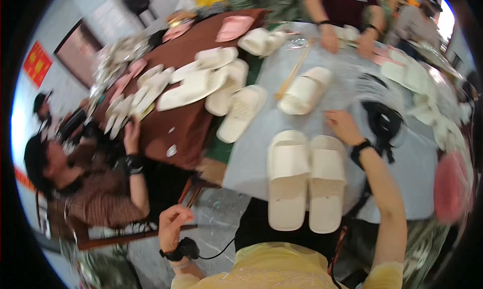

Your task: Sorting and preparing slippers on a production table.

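Just below the right hand point(343, 126), whose loosely spread fingers rest on the grey table point(251, 153), lies a pair of cream slippers point(306, 178). Off the table, the left hand point(173, 223) curls, seemingly empty. A careless sweep could push the pair off the near edge.
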`<state>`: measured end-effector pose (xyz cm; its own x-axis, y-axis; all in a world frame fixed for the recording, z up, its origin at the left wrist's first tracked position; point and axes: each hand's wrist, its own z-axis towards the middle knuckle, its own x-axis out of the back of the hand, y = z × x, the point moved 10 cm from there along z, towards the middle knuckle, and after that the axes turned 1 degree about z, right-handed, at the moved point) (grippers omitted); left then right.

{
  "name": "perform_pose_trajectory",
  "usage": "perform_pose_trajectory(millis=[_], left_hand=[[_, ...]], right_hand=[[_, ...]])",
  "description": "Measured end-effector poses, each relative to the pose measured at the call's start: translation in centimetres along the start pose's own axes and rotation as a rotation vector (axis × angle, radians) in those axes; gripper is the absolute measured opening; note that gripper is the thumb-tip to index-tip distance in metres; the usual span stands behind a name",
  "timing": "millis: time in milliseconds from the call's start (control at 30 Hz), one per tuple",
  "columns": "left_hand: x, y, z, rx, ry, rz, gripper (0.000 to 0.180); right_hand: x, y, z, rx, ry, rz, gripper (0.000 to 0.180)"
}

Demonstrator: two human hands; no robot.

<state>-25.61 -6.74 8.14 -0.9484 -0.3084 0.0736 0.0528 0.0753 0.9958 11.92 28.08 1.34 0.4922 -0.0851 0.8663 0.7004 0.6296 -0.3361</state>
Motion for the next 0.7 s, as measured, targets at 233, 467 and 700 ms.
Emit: perform_pose_trajectory(millis=[233,467,700], left_hand=[[-5.2,-0.3,-1.7,-0.060,-0.099,-0.289,0.011],[-22.0,2.8,-2.2,-0.421,-0.589,0.169,0.005],[-26.2,-2.7,-8.3,-0.561,-1.336,0.506,0.011]], right_hand=[[8.3,-5.4,-2.4,-0.209,0.163,0.374,0.019],[6.3,-17.4,-12.4,-0.733,-0.421,1.456,0.038],[12.9,-9.2,-19.2,-0.805,0.342,1.291,0.038]])
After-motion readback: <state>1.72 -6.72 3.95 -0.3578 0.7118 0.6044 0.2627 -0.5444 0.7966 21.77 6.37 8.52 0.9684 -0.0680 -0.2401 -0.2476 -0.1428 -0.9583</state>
